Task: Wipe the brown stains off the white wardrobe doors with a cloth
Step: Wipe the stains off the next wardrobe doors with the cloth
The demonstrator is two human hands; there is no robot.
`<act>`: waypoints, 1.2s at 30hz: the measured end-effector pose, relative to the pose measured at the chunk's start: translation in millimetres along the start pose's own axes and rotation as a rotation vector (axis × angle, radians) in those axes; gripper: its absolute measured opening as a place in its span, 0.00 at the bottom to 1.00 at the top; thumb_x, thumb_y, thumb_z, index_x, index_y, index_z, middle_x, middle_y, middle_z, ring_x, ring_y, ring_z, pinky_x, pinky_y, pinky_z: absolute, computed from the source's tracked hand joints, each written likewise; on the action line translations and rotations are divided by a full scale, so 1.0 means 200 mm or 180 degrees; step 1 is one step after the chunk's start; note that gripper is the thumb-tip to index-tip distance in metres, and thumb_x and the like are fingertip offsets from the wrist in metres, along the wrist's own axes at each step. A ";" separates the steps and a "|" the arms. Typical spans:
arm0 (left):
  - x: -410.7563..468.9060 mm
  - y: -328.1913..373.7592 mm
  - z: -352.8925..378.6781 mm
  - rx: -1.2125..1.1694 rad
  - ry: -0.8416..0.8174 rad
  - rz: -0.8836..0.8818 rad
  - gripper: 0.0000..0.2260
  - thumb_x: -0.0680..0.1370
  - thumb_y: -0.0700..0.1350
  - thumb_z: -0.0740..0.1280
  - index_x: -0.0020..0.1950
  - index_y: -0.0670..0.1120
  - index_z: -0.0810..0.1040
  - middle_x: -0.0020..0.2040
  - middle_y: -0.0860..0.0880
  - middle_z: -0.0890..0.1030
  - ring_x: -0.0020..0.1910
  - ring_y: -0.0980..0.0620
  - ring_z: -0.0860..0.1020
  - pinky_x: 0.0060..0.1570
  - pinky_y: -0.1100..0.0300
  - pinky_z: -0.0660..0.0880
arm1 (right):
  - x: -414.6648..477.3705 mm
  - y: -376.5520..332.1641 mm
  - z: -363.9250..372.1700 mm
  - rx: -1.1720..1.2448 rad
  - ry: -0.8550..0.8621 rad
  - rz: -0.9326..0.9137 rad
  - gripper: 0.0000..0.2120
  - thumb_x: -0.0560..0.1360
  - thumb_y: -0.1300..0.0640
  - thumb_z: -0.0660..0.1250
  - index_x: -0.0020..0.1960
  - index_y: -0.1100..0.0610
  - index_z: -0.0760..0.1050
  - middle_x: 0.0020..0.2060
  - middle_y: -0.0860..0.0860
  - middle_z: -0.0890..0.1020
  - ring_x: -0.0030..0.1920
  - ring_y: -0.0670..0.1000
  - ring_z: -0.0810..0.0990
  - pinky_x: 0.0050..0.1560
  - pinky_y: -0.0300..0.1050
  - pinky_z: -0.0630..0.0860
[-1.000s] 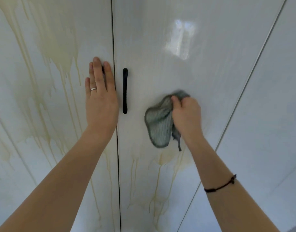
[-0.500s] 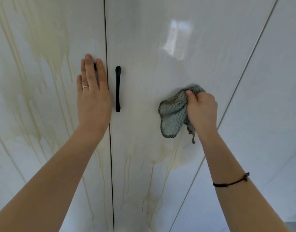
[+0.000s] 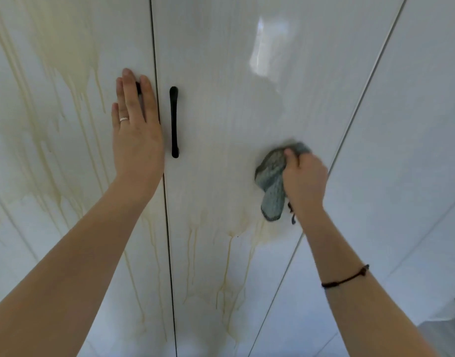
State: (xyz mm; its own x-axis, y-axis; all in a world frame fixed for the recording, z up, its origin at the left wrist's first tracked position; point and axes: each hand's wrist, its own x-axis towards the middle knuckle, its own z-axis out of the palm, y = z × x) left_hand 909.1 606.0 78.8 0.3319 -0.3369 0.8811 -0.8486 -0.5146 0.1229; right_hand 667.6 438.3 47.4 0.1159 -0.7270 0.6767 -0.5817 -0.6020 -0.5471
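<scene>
Two glossy white wardrobe doors fill the view. The left door (image 3: 66, 176) carries wide brown stains (image 3: 64, 81) that run down in drips. My left hand (image 3: 136, 132) lies flat on it with straight fingers, over that door's black handle. The right door (image 3: 221, 73) has a black handle (image 3: 174, 122) and brown drips (image 3: 231, 253) on its lower part. My right hand (image 3: 304, 181) grips a bunched grey cloth (image 3: 272, 184) and presses it on the right door, near its right edge, just above those drips.
A further white door panel (image 3: 401, 150) stands to the right, past a thin vertical gap. A bit of grey floor (image 3: 445, 333) shows at the bottom right corner.
My right hand with the cloth swept right across the right door, then slightly down. The left hand has stayed flat on the left door.
</scene>
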 end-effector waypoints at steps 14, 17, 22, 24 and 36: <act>-0.01 -0.02 0.02 0.0045 0.0043 0.0020 0.32 0.80 0.27 0.53 0.80 0.37 0.41 0.80 0.33 0.45 0.80 0.35 0.47 0.77 0.41 0.58 | -0.49 0.29 0.25 -0.0171 -0.0929 0.0701 0.20 0.84 0.46 0.55 0.42 0.57 0.76 0.35 0.52 0.80 0.42 0.59 0.82 0.43 0.51 0.79; 0.00 0.01 0.04 0.0000 0.0097 -0.0054 0.32 0.79 0.26 0.52 0.80 0.37 0.41 0.80 0.33 0.46 0.80 0.35 0.47 0.77 0.42 0.57 | -0.05 0.18 0.05 0.0197 0.0133 0.0435 0.22 0.82 0.46 0.56 0.38 0.57 0.75 0.33 0.52 0.79 0.35 0.54 0.78 0.34 0.44 0.70; 0.00 0.01 0.08 0.0000 0.0234 -0.0148 0.29 0.80 0.27 0.46 0.81 0.38 0.43 0.80 0.33 0.48 0.80 0.36 0.48 0.78 0.43 0.55 | 0.12 0.10 0.02 0.0217 0.0604 0.0180 0.21 0.81 0.47 0.56 0.33 0.56 0.70 0.28 0.47 0.74 0.27 0.46 0.69 0.28 0.40 0.61; 0.00 0.01 0.08 -0.0011 0.0257 -0.0156 0.29 0.80 0.29 0.45 0.81 0.38 0.42 0.80 0.33 0.48 0.80 0.36 0.48 0.78 0.43 0.55 | -0.08 0.20 0.14 -0.0160 0.0622 0.0083 0.22 0.81 0.50 0.56 0.34 0.62 0.74 0.27 0.56 0.75 0.27 0.56 0.73 0.33 0.42 0.62; 0.00 -0.02 0.12 -0.0096 0.0296 -0.0069 0.27 0.84 0.30 0.47 0.80 0.38 0.40 0.79 0.30 0.47 0.79 0.34 0.48 0.77 0.41 0.55 | 0.22 0.15 -0.09 -0.0002 0.1310 0.0191 0.20 0.82 0.44 0.52 0.36 0.53 0.67 0.24 0.40 0.65 0.24 0.39 0.63 0.27 0.34 0.54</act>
State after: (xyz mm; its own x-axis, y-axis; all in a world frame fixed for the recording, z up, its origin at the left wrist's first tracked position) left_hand 922.9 589.4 67.5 0.3118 -0.2507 0.9165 -0.8541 -0.4965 0.1548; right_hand 640.8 393.8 68.4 -0.2495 -0.5681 0.7842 -0.5781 -0.5623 -0.5913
